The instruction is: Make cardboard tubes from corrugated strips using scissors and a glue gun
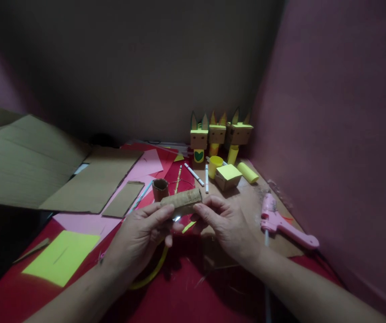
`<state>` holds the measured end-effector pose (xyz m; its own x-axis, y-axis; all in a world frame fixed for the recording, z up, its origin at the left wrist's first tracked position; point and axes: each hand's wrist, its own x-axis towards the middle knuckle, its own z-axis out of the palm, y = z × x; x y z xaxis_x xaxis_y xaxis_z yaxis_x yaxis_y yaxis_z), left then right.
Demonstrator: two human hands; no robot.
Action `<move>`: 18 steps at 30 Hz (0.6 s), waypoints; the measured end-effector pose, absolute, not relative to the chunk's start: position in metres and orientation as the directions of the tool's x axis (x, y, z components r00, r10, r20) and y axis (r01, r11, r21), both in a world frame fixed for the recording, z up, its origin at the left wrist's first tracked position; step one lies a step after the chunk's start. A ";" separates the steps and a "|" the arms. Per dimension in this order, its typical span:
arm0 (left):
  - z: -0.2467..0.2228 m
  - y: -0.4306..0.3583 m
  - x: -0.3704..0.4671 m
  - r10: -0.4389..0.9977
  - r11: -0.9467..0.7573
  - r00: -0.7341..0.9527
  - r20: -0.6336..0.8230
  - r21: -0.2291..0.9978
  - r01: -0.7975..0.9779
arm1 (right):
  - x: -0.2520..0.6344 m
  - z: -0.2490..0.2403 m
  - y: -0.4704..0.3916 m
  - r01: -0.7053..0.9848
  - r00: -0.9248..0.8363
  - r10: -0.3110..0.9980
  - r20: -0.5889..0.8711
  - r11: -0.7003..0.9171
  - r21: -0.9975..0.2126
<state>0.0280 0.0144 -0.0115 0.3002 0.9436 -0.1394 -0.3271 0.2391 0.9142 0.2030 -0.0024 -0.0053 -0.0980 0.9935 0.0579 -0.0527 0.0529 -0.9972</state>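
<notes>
Long tube (182, 200): matt brown cardboard, a bit rough
Short tube (160, 193): dull brown cardboard
Glue gun (275, 220): smooth pink plastic
Yellow sheet (63, 258): matt paper
Big flap (21, 166): dull brown cardboard with faint lines
Small box (228, 178): cardboard sides, bright yellow paper top
Pink wall (341, 112): matt, mostly smooth

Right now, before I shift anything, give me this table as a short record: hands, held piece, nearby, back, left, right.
Left hand: gripping the left end of the held piece
Right hand: closed at its right end
Held piece: brown cardboard tube, right end slightly higher
Nearby: upright cardboard tube just behind
Back: three box-headed figures with pointed ears
Left: bright yellow sheet
Right: pink glue gun, yellow tube on its side
</notes>
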 end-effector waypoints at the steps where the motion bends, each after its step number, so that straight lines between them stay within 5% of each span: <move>1: -0.011 0.014 0.028 0.943 0.245 0.297 -0.149 0.916 -0.318 | 0.203 -0.006 -0.002 -0.047 -0.090 0.994 0.056 0.052 -0.998; 7: -0.010 0.011 0.029 0.943 0.260 0.273 -0.191 0.935 -0.242 | 0.204 -0.006 0.001 -0.161 -0.152 0.988 -0.014 -0.039 -0.986; 13: -0.008 0.000 0.038 0.953 0.247 0.209 -0.217 0.960 -0.130 | 0.198 -0.004 -0.001 -0.343 -0.450 0.892 -0.046 -0.220 -0.913; 18: -0.012 -0.003 0.041 0.947 0.226 0.275 -0.167 0.954 -0.198 | 0.197 -0.011 -0.002 -0.258 -0.162 0.987 -0.015 -0.057 -0.964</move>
